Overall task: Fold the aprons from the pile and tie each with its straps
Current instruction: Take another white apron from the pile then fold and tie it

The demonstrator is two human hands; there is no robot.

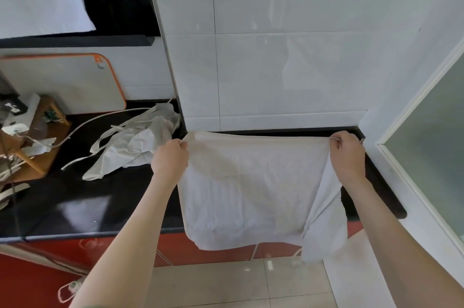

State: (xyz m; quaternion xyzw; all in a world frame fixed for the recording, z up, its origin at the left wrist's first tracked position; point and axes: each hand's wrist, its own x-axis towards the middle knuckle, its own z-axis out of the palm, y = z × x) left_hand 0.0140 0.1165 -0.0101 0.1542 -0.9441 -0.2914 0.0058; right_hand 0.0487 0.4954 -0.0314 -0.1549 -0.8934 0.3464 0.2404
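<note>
Two bare forearms reach forward from the bottom of the frame toward a black countertop (100, 194) in a kitchen corner. Left hand (170, 159) grips the far left corner of a pale apron (251, 182), fingers curled over the hem; right hand (347, 154) pinches the far right corner, fingers closed on the cloth and on what looks like a thin strap end. Stretched between the two hands, the apron lies across the counter just in front of the white tiled wall (276, 56), its near part hanging over the counter's front edge and down before the red cabinet fronts (221, 247). A loose fold of it droops below the right wrist toward the beige floor tiles (226, 282). To the left, just beside the left hand, a crumpled pile of aprons (140, 142) sits on the counter, its straps (105, 135) trailing out over the dark surface. Farther left, an orange-rimmed cutting board (62, 81) leans against the wall, with a small wooden stand (42, 137) of clutter before it. A frosted glass door (431, 144) stands at right.
</note>
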